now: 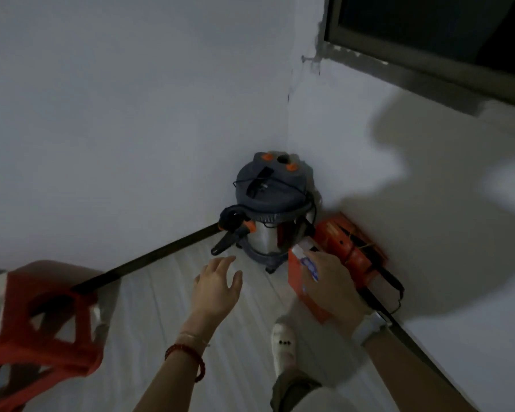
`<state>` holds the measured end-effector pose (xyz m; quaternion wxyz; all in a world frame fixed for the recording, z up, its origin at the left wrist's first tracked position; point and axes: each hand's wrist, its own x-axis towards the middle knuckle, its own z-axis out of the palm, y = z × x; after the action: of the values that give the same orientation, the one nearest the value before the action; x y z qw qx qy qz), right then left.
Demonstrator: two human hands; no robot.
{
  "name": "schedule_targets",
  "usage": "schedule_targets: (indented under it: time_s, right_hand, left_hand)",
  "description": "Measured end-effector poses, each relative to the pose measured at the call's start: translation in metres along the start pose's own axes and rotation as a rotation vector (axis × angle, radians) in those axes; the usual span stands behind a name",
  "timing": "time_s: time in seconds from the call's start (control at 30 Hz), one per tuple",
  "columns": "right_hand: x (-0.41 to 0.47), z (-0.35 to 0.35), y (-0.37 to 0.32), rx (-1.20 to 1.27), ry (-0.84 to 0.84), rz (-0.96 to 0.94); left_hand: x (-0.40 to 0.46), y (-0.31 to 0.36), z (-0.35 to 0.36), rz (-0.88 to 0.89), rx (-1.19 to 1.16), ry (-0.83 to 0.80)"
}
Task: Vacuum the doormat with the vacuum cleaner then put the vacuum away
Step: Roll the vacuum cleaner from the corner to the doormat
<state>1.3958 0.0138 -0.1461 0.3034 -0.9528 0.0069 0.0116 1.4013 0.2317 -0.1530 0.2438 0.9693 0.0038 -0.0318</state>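
A canister vacuum cleaner (269, 203) with a grey lid, orange knobs and a steel drum stands in the room's corner, its black cord looped over the lid. A black nozzle (228, 237) sticks out at its lower left. My left hand (217, 285) hovers open, fingers spread, just short of that nozzle. My right hand (329, 285) holds a flat orange packet (302, 282) in front of the vacuum's right side. No doormat is in view.
An orange object (350, 246) with dark cords lies against the right wall beside the vacuum. A red plastic stool (45, 319) stands at the left. My white-socked foot (283, 344) rests on the pale floor. A dark window (446, 31) is upper right.
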Motion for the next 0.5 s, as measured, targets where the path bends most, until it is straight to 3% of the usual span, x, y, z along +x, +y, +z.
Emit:
schedule_targets:
  time_s: [0.33,0.5]
  right_hand:
    - [0.280,0.012,-0.014,0.044,-0.076,0.049]
    - [0.352,0.056,-0.001,0.117,-0.067,0.250]
  left_hand:
    - [0.270,0.003,-0.052,0.071,-0.115,0.096]
    - [0.380,-0.034,-0.034,0.020,-0.139,-0.131]
